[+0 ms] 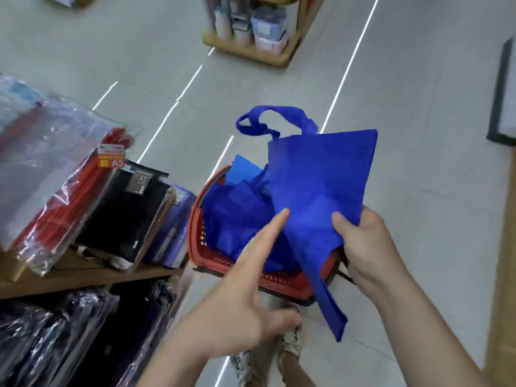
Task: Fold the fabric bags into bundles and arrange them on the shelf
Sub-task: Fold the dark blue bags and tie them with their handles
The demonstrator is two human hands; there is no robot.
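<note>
A royal-blue fabric bag (318, 185) hangs in mid-air over a red plastic basket (282, 283) on the floor, its handles up at the far end. My right hand (365, 247) pinches its near right edge between thumb and fingers. My left hand (245, 297) is held flat with straight fingers, the fingertips touching the bag's underside at its left edge. More blue bags (237, 213) lie crumpled inside the basket. The wooden shelf (92, 272) stands to the left.
On the shelf's upper level stand packs of red, black and blue A5 pouches (131, 208) in plastic wrap; dark wrapped goods (55, 331) fill the level below. A wooden display stand (251, 29) with containers is across the tiled floor. My feet (287, 344) are just behind the basket.
</note>
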